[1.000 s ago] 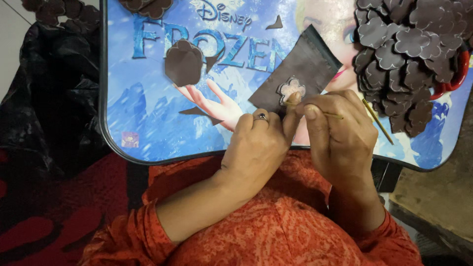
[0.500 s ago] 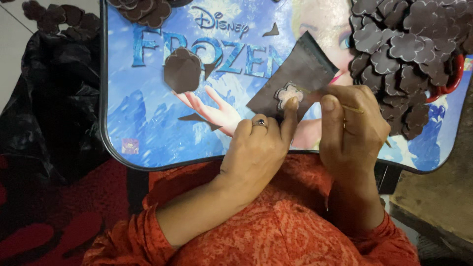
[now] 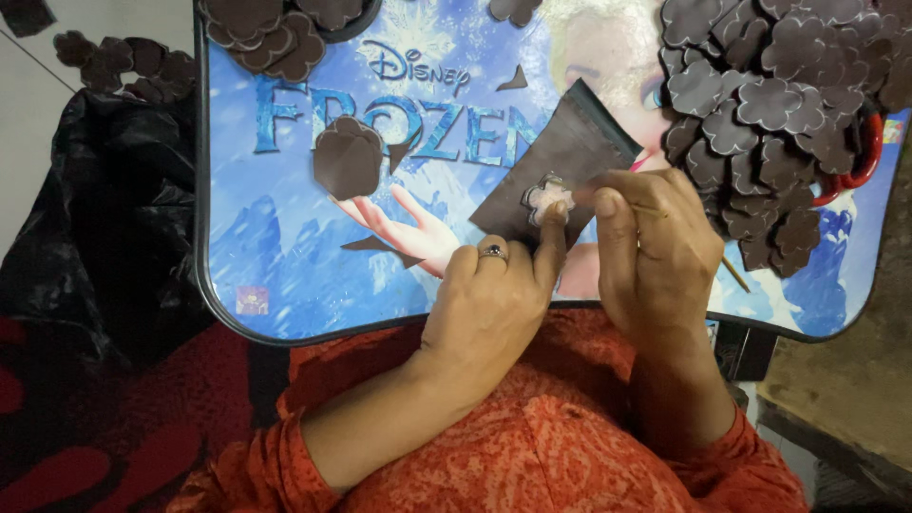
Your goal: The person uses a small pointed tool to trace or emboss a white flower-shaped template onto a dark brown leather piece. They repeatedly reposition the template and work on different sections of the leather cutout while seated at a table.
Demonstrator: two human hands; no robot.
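Note:
A dark brown sheet lies tilted on the blue picture-printed lap table. A small pale flower-shaped template rests on the sheet's lower part. My left hand, wearing a ring, presses the template down with its fingertips. My right hand grips a thin wooden pencil whose tip is against the template's right edge. Both sleeves are orange.
A big heap of brown flower cut-outs fills the table's right side beside a red rim. One cut-out stack lies mid-table, more cut-outs at the top left. Black plastic bag sits left, off the table.
My right hand has shifted slightly along the template's edge with the pencil; the left hand keeps pressing the template. The view has tilted a little.

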